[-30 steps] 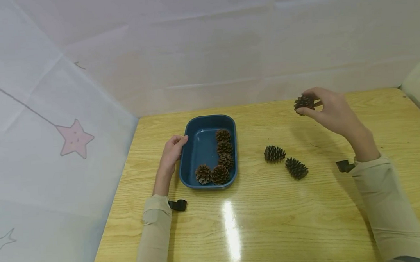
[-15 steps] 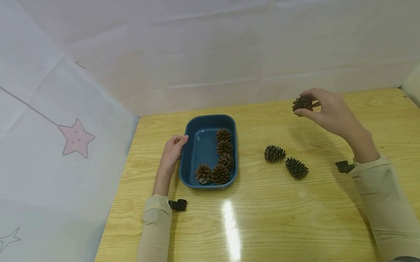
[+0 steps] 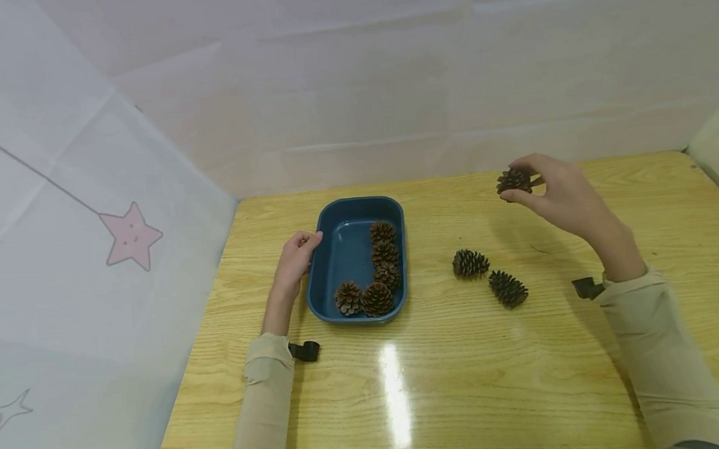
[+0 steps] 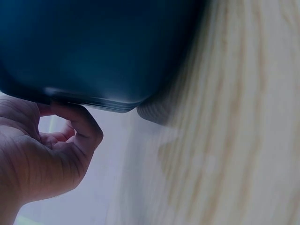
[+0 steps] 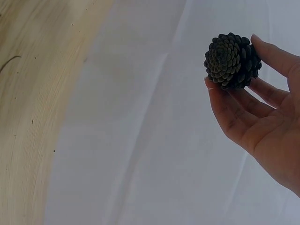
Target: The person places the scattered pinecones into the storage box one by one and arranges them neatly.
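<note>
My right hand (image 3: 565,192) holds a brown pine cone (image 3: 513,181) above the far right of the table, pinched between thumb and fingers. In the right wrist view the same pine cone (image 5: 232,61) shows its scaly base. My left hand (image 3: 293,261) grips the left rim of a dark blue rectangular tub (image 3: 316,300). Seen from the left wrist, the fingers (image 4: 79,124) curl under the rim of the tub (image 4: 103,56). Several pine cones (image 3: 377,299) lie in the tub along its right wall and near end.
Two more pine cones (image 3: 470,264) (image 3: 508,289) lie on the wooden table (image 3: 463,381) to the right of the tub. White sheeting (image 3: 354,97) hangs behind the table, and more covers the left side, with a pink star (image 3: 132,237) printed on it.
My right hand has drifted slightly left with the pine cone in its grip. The left hand, the tub and the other pine cones stay in place.
</note>
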`<state>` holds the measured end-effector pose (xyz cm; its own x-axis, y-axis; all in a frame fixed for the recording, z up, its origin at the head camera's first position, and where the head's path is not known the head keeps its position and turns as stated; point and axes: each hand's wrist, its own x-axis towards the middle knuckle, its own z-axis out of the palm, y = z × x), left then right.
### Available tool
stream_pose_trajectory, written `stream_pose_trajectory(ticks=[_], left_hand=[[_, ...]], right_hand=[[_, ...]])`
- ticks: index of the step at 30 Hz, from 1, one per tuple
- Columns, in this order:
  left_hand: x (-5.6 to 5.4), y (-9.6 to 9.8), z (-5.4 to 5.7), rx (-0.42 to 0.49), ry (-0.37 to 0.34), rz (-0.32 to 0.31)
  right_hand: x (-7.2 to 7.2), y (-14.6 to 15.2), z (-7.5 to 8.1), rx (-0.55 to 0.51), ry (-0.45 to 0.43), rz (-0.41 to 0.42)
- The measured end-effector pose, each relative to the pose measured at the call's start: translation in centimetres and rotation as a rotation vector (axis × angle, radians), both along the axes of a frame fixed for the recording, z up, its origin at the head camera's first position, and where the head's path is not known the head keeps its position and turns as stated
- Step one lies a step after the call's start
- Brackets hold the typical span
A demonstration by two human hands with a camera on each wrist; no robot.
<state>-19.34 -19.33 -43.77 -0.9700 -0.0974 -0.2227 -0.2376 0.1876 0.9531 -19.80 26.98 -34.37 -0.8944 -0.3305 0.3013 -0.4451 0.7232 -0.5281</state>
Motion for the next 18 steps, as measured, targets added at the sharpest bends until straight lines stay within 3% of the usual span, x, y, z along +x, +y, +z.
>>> stream_pose_trajectory(ticks=[18], left_hand=[[-0.16,0.11,-0.07,0.019,0.002,-0.010]], right_hand=[[0.44,-0.18,0.35,-0.027,-0.026,0.001]])
